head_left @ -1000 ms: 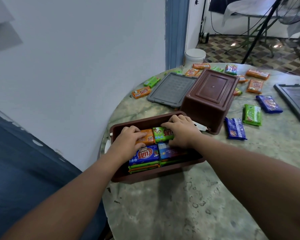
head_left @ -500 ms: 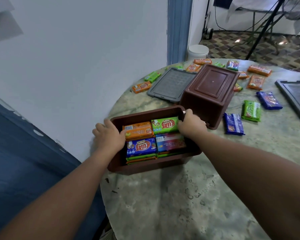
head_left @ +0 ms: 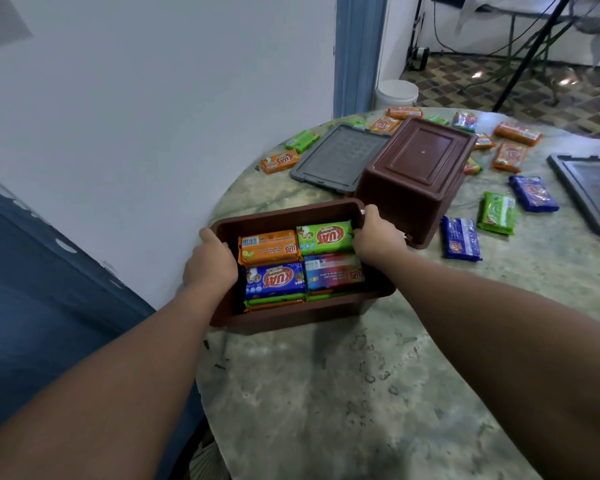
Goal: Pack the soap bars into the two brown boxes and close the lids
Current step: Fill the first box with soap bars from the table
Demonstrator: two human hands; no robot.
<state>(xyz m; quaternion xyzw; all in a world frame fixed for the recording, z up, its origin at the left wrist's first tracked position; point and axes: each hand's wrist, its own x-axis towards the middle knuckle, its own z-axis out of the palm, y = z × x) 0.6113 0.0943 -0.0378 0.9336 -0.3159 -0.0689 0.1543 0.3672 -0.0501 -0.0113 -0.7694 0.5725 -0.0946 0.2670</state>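
An open brown box [head_left: 291,315] sits near the table's left edge, filled with stacked soap bars; orange [head_left: 269,249], green [head_left: 324,237] and blue [head_left: 274,280] ones lie on top. My left hand [head_left: 210,268] grips the box's left wall. My right hand [head_left: 376,235] grips its right wall, thumb over the rim. A second brown box [head_left: 414,174] stands upside down just behind. A grey lid [head_left: 340,157] lies behind it to the left, another grey lid [head_left: 593,188] at the right edge. Several loose soap bars [head_left: 461,239] lie scattered on the table.
The round marble-patterned table [head_left: 378,393] stands against a white wall [head_left: 136,116] on the left. A white bucket [head_left: 395,93] and stand legs are on the tiled floor beyond. A blue surface lies low on the left.
Both hands left the soap bars on top and moved outward to the box's side walls. The box has shifted slightly.
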